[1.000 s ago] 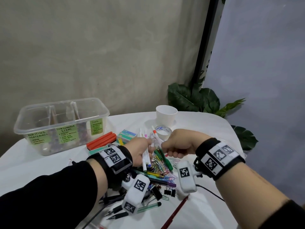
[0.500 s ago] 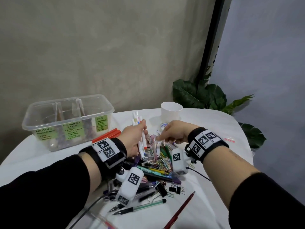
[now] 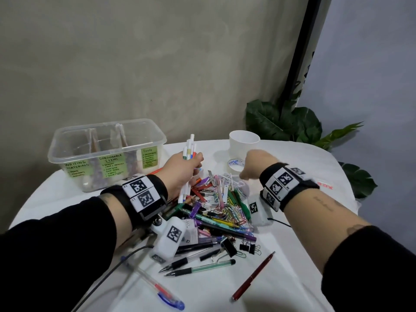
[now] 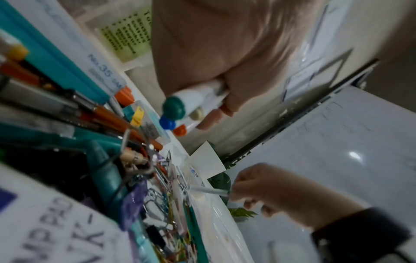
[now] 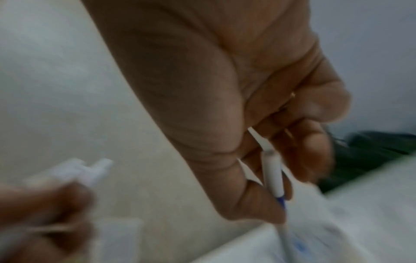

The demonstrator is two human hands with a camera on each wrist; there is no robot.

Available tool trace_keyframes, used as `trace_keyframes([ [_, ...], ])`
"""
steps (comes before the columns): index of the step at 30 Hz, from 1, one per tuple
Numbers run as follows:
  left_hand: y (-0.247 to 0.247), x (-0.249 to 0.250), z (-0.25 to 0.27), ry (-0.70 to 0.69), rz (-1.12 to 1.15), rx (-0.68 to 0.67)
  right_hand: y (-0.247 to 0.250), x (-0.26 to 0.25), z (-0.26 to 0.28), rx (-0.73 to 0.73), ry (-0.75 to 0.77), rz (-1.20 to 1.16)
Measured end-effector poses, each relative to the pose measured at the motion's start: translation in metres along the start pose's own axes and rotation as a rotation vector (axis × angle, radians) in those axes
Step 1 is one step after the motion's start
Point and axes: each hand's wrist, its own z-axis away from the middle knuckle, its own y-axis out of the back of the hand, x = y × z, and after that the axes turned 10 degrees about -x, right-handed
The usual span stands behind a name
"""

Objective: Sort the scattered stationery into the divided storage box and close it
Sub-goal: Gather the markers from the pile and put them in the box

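My left hand [image 3: 183, 168] grips a bundle of white markers [image 3: 188, 154] upright over the stationery pile [image 3: 216, 206]; their coloured ends show in the left wrist view, markers [image 4: 193, 101]. My right hand [image 3: 252, 165] reaches down at the pile's far edge and pinches a thin white pen [image 5: 273, 170] between thumb and fingers, pen [image 4: 209, 190]. The clear divided storage box [image 3: 105, 154] stands open at the back left, with green labels on its front wall. Its lid is not in view.
A white cup [image 3: 244, 143] and a roll of tape [image 3: 236, 165] stand behind the pile. Loose pens [image 3: 198, 266], a red pen [image 3: 253, 276], a blue-capped pen [image 3: 153, 287] and black binder clips [image 3: 249, 247] lie nearer me. Plant leaves [image 3: 292, 122] border the table's far right.
My left hand has lifted the marker bundle up and toward the box. My right hand has moved right and away from the left, to the pile's far edge near the tape.
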Motion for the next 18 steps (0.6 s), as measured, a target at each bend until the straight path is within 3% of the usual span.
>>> trace_keyframes([
  [2, 0.000, 0.002, 0.002, -0.086, -0.110, -0.012, 0.021, -0.008, 0.017, 0.110, 0.065, 0.054],
  [4, -0.001, 0.008, 0.006, -0.154, -0.173, -0.029, 0.048, -0.020, 0.037, 0.114, 0.169, 0.017],
  [8, 0.007, 0.024, 0.017, -0.197, -0.142, -0.126, 0.078, -0.046, 0.062, -0.055, 0.414, -0.359],
  [10, 0.016, 0.031, 0.022, -0.175, -0.047, -0.159, 0.080, -0.064, 0.065, -0.034, 0.521, -0.553],
  [12, 0.031, 0.036, 0.025, -0.148, 0.100, -0.111, 0.074, -0.083, 0.062, 0.024, 0.594, -0.768],
  [16, 0.071, 0.047, 0.028, -0.145, 0.332, -0.014, 0.055, -0.127, 0.056, 0.070, 0.629, -1.134],
  [18, 0.090, 0.056, 0.028, -0.186, 0.399, 0.045, 0.045, -0.150, 0.053, -0.046, 0.528, -1.236],
])
